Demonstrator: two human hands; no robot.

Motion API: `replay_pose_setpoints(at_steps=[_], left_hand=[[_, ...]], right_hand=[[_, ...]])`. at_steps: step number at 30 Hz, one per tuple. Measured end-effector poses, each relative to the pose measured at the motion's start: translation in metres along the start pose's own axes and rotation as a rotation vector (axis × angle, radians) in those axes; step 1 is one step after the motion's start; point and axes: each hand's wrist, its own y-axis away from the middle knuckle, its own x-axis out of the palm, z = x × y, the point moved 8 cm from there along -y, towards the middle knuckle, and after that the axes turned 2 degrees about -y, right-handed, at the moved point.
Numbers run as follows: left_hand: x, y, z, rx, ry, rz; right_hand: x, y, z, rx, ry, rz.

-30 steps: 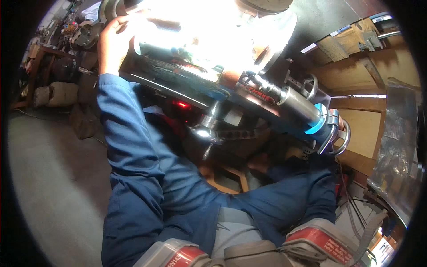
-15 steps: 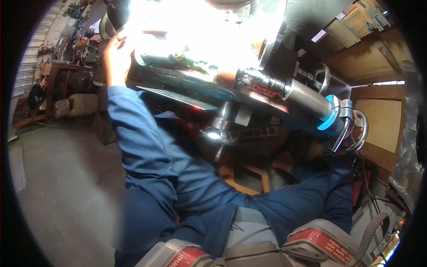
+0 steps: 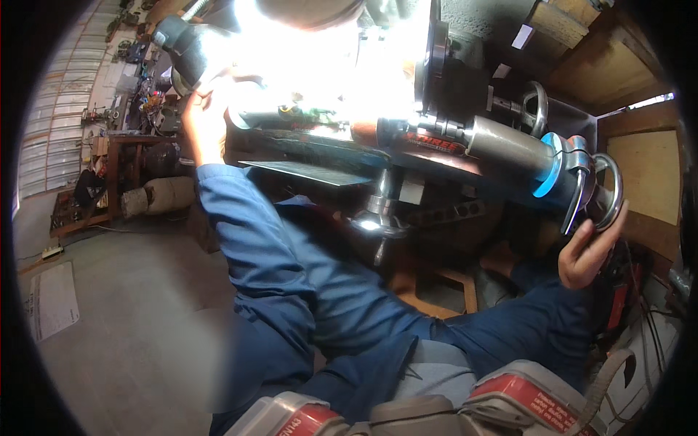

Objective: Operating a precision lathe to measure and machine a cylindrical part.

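Observation:
A metal lathe fills the top of the view, with a grey tailstock barrel (image 3: pixel 509 145) that ends in a blue ring (image 3: pixel 547 168) and a chrome handwheel (image 3: pixel 615 190). My right hand (image 3: pixel 587 251) grips the lower rim of that handwheel, fingers curled around it. My left hand (image 3: pixel 200 123) reaches up in a blue sleeve and lies against the dark machine body beside a black cylindrical part (image 3: pixel 182 45). Strong glare hides its fingers. A chrome lever (image 3: pixel 376 211) hangs under the lathe bed.
Both blue sleeves (image 3: pixel 291 291) cross the lower middle, above red and grey gear (image 3: pixel 523 396) worn on my chest. A concrete floor (image 3: pixel 123 327) lies at left with a cluttered workbench (image 3: pixel 116 145) behind it. Wooden panels (image 3: pixel 647 174) stand at right.
The view has swung, so the lathe sits higher and further right. My right hand now shows on the handwheel rim. My left hand stays on the machine.

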Motion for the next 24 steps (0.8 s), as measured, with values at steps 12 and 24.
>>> replay_pose_setpoints(at_steps=[12, 24], left_hand=[[-0.004, -0.003, 0.011, -0.041, 0.089, -0.033], [-0.002, 0.003, 0.001, -0.033, 0.136, -0.033]], right_hand=[[0.011, -0.061, 0.012, 0.144, 0.336, 0.238], [0.039, -0.101, -0.033, 0.269, 0.335, 0.606]])
